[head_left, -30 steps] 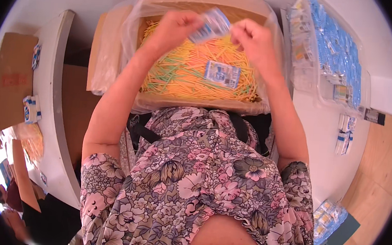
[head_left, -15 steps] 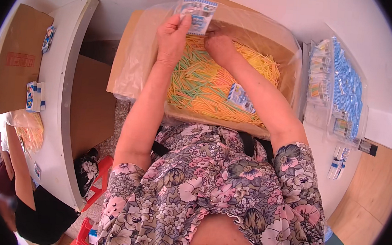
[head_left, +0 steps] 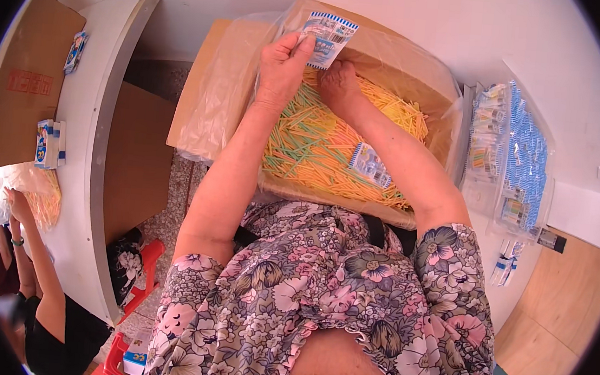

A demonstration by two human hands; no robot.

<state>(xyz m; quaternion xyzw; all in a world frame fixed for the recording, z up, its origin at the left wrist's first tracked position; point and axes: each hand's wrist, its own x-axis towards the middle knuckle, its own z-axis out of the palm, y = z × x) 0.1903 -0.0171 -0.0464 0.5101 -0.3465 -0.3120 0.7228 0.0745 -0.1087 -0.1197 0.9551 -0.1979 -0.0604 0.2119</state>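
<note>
My left hand (head_left: 285, 65) pinches a small blue-and-white printed packet (head_left: 331, 40) by its left side, above the far part of a cardboard box (head_left: 411, 205) lined with clear plastic. Just below that packet, my right hand (head_left: 338, 86) has its fingers curled inward at the far end of the box. Its fingertips are turned away, so what they grip, if anything, is hidden. Thin yellow, orange and green sticks (head_left: 317, 143) fill the box in a loose layer. A second packet (head_left: 371, 166) lies on the sticks beside my right forearm.
On the right, a clear plastic bin (head_left: 498, 221) holds many blue-striped packets (head_left: 527, 145). A white table (head_left: 94, 164) on the left carries another carton (head_left: 26, 81) and packet stacks (head_left: 51, 143). A co-worker's arm (head_left: 35, 244) reaches there. Red stools (head_left: 144, 284) stand below.
My left hand has moved slightly right with the packet, which now tilts more. The right hand stays curled near it. The whole view has shifted a little, and more of the co-worker's arms shows.
</note>
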